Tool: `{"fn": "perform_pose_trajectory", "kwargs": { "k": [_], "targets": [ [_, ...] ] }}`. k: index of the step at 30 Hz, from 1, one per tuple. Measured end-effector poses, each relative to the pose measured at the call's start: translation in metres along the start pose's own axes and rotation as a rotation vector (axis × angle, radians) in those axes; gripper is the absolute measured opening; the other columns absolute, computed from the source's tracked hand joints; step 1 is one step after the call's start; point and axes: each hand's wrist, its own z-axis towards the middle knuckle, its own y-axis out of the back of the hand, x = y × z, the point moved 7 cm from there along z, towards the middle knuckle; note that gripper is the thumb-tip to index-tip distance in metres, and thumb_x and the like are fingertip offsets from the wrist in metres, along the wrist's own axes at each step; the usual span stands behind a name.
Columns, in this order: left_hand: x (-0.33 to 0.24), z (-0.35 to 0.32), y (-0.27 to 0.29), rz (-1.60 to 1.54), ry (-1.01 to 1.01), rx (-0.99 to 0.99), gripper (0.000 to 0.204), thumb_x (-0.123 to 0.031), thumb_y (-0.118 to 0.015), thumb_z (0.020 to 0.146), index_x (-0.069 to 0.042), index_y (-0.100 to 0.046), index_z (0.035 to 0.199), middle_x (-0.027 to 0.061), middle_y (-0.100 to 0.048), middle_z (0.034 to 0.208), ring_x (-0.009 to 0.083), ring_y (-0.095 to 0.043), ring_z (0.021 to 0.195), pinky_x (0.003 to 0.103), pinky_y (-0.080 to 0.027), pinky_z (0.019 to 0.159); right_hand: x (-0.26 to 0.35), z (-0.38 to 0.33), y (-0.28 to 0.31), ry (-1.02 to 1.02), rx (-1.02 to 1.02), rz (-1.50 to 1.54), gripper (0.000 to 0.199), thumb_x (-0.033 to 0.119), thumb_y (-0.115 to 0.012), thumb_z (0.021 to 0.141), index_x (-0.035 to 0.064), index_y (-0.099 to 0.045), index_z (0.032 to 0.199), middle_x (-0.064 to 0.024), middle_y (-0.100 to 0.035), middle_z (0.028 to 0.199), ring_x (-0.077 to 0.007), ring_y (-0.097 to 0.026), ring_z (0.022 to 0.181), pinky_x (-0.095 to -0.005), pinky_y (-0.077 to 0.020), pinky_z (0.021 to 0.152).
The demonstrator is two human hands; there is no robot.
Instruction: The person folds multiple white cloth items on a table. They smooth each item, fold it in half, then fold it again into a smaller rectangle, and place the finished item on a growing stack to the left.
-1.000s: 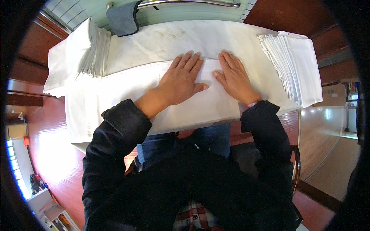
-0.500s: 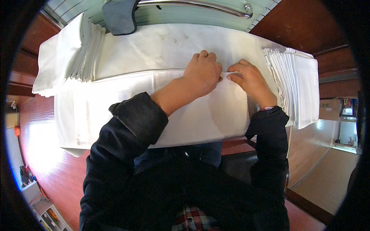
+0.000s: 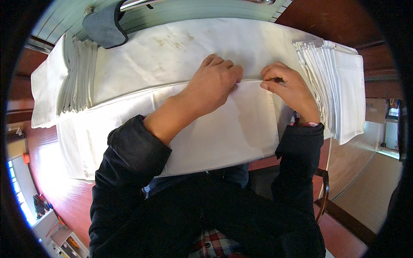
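Note:
A white cloth (image 3: 241,129) lies flat across the front of the table, its hemmed right side running toward me. My left hand (image 3: 214,81) is closed on the far edge of this cloth, with the thumb and fingers pinched together. At the far right corner, my right hand (image 3: 289,88) pinches the same edge between thumb and forefinger. A short stretch of edge shows between the two hands. My left forearm crosses over the middle of the cloth and hides part of it.
Folded white cloths stand stacked at the table's left end (image 3: 49,84) and right end (image 3: 349,92). Behind, a stained white cover (image 3: 172,47) lies under them. A grey cloth (image 3: 105,26) hangs from a metal rail (image 3: 134,4). A chair armrest (image 3: 325,189) is at lower right.
The view has shifted a little. My hands are slightly farther apart along the cloth's far edge, both still pinching it.

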Motion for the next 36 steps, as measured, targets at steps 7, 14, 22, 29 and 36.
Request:
{"fn": "perform_pose_trajectory", "kwargs": {
  "k": [7, 14, 22, 29, 36],
  "targets": [
    [-0.005, 0.001, -0.001, -0.097, -0.059, -0.053, 0.016, -0.005, -0.076, 0.083, -0.006, -0.062, 0.091, 0.0109, -0.065, 0.091, 0.0336, -0.062, 0.094, 0.044, -0.047, 0.094, -0.011, -0.007, 0.001, -0.104, 0.021, -0.039, 0.013, 0.006, -0.075, 0.089, -0.0007, -0.064, 0.091, -0.0072, -0.065, 0.106, -0.0175, -0.061, 0.094, -0.0306, -0.0498, 0.088],
    [-0.001, 0.003, -0.003, -0.141, -0.062, -0.062, 0.007, -0.003, -0.071, 0.086, -0.004, -0.067, 0.091, 0.0122, -0.067, 0.089, 0.0337, -0.062, 0.09, 0.044, -0.047, 0.09, -0.008, -0.008, 0.001, 0.041, -0.134, 0.086, 0.016, 0.016, -0.074, 0.093, 0.0015, -0.069, 0.097, -0.0038, -0.07, 0.105, -0.0162, -0.062, 0.086, -0.0308, -0.051, 0.081],
    [0.001, 0.002, -0.007, -0.125, -0.051, -0.092, 0.005, -0.006, -0.07, 0.089, -0.004, -0.07, 0.094, 0.0127, -0.069, 0.09, 0.0336, -0.063, 0.09, 0.044, -0.047, 0.094, -0.015, -0.053, -0.011, -0.242, -0.165, 0.353, 0.022, 0.019, -0.072, 0.099, -0.0001, -0.069, 0.11, -0.0015, -0.069, 0.091, -0.0089, -0.059, 0.081, -0.0257, -0.049, 0.075],
    [0.005, 0.005, -0.013, -0.088, -0.033, -0.078, 0.005, -0.008, -0.069, 0.09, -0.004, -0.071, 0.094, 0.0125, -0.07, 0.093, 0.033, -0.064, 0.093, 0.044, -0.047, 0.098, -0.016, -0.1, -0.027, -0.44, -0.014, 0.195, 0.031, 0.024, -0.074, 0.098, 0.0004, -0.07, 0.117, -0.0007, -0.068, 0.09, -0.0086, -0.058, 0.082, -0.0266, -0.0491, 0.074],
    [0.003, 0.004, -0.016, -0.017, -0.006, -0.047, 0.009, -0.009, -0.069, 0.091, -0.006, -0.073, 0.099, 0.0122, -0.07, 0.099, 0.0333, -0.064, 0.1, 0.045, -0.045, 0.104, -0.009, -0.139, -0.035, -0.448, 0.015, 0.175, 0.025, 0.024, -0.074, 0.098, 0.0003, -0.07, 0.102, 0.0019, -0.059, 0.078, -0.0081, -0.051, 0.071, -0.0279, -0.0441, 0.063]
  ]
}}
